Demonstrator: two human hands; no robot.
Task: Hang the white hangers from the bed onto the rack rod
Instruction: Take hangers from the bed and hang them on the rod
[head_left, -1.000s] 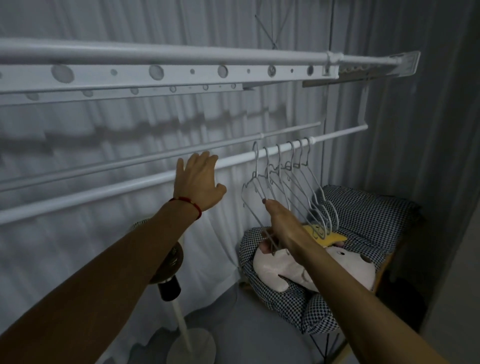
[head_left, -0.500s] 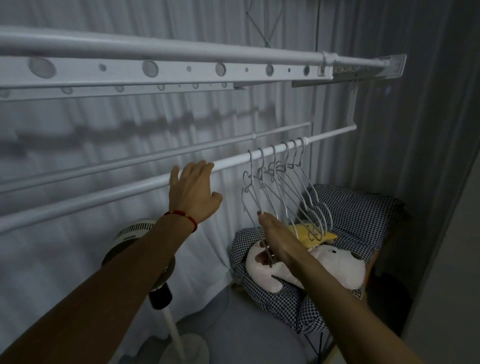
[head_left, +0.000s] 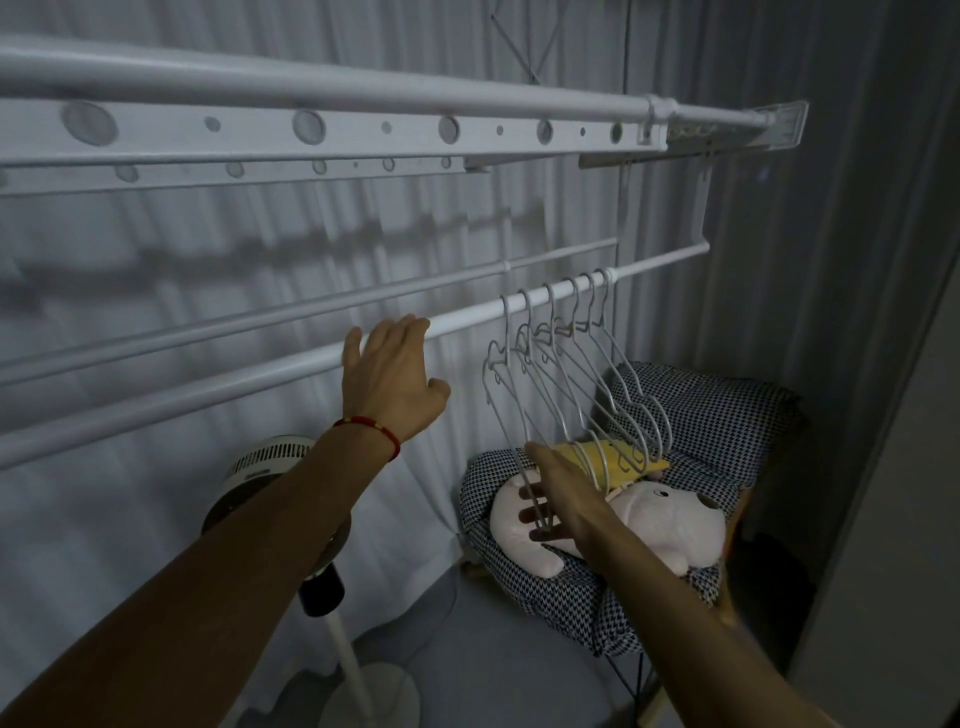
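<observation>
Right hand fingers spread around lowest hanger (touching), left hand open

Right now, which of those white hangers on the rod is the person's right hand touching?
The leftmost hanger, at the end of the row nearest the left hand. Its bottom runs between the right hand's fingers; the other hangers hang untouched.

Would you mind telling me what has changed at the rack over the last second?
The right hand has loosened: its fingers now spread at the bottom of the leftmost hanger instead of pinching it. The left hand stays open against the rod, and six hangers remain hooked there.
</observation>
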